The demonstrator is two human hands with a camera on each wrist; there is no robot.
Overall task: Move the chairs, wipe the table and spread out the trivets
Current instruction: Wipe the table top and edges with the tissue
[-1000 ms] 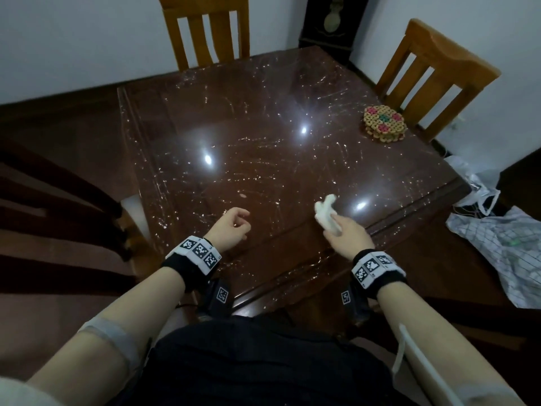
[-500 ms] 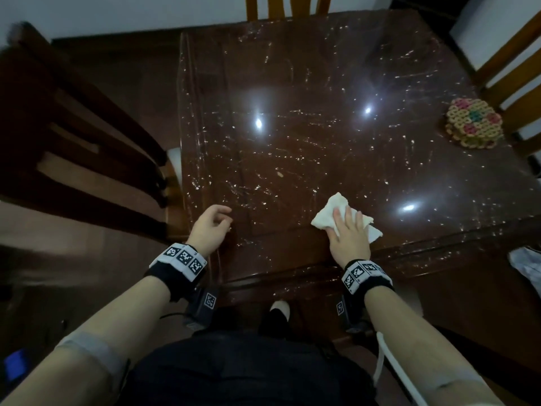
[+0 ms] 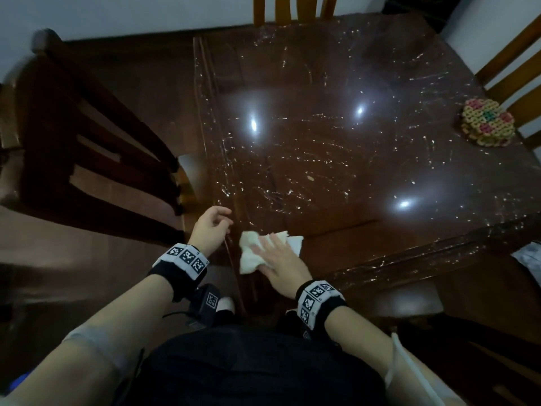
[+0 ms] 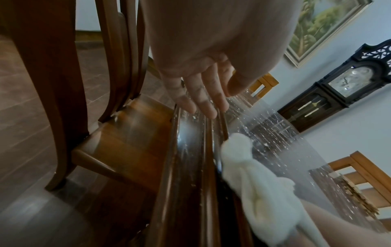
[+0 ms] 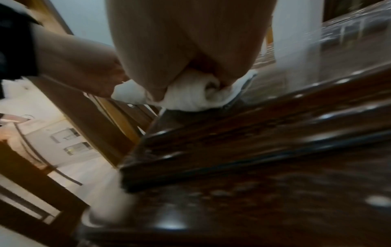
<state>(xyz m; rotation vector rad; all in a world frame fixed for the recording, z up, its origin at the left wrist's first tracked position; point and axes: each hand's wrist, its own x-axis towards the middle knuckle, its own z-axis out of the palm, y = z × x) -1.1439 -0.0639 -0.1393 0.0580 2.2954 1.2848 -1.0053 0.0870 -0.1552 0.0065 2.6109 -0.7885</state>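
The right hand (image 3: 278, 260) lies flat on a white cloth (image 3: 251, 253) and presses it down on the near left corner of the table (image 3: 336, 159). Its fingers are straight on top of the cloth, so its grip is wide — it pushes the cloth and does not squeeze it. From the right wrist view, the cloth (image 5: 190, 93) is bunched up under the hand (image 5: 190, 41), right at the table edge.

The left hand (image 3: 211, 230) is just beside the cloth, at the left edge of the table. Its fingers (image 4: 203, 100) are loose and a little bent, and it holds nothing. I cannot tell if the tips touch the table rim.

The table top is dark, shiny and covered with a clear sheet with many white scratches. The trivets (image 3: 488, 123) — round, made of colored beads — sit in one pile near the far right side, well apart from the hands.

A dark chair (image 3: 87, 153) stands at the left side of the table. A lighter chair (image 3: 291, 8) stands at the far side, and another light chair (image 3: 515, 71) stands at the right, near the trivets.

A tall dark clock (image 4: 338, 86) and a framed picture (image 4: 321, 25) are by the wall.
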